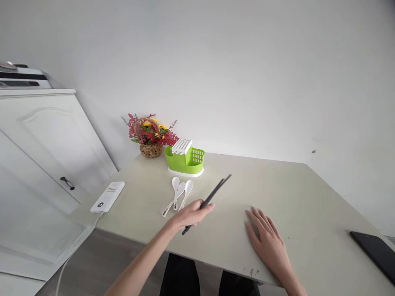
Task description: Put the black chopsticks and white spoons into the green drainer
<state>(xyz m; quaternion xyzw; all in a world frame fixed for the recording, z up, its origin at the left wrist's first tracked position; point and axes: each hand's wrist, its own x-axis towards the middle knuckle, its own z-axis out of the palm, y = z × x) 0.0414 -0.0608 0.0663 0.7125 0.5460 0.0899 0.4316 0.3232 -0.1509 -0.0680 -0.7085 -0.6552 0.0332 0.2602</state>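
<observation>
Dark chopsticks [215, 190] are gripped in my left hand [194, 213], slanting up to the right above the table. Just beyond that hand lie three white spoons [181, 189], bowls pointing away from me and handles overlapping or close together. Behind the spoons stands a green cutlery holder [182, 163] with a white slatted top and a white base. My right hand [266, 235] rests flat on the table, fingers spread, touching nothing but the tabletop.
A wicker basket of artificial flowers [151, 150] stands at the back left. A white power bank [108, 197] with a cable lies at the left edge. A black phone [375, 250] lies far right. The white cabinet [46, 164] flanks the table [240, 172].
</observation>
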